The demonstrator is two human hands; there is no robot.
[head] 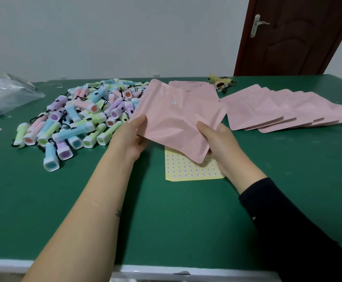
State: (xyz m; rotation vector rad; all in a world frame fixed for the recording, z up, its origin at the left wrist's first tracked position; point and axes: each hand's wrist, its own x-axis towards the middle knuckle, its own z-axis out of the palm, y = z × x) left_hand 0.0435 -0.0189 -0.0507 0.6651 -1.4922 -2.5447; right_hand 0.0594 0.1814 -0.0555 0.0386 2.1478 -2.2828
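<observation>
I hold a flat pink pouch [178, 117] with a small round sticker near its middle, lifted above the green table [166, 220]. My left hand [131, 137] pinches its left edge, thumb on top. My right hand [219, 141] grips its lower right corner. Under the pouch lies a yellow sheet of small stickers [192, 169], partly covered. A heap of pastel toy flashlights [80, 117] sits to the left of my hands.
A fanned row of several more pink pouches [284, 108] lies at the right, with others behind the held one. A clear plastic bag [1, 96] is at far left, a small dried-flower keychain [221, 82] at the back, a brown door [294, 35] beyond.
</observation>
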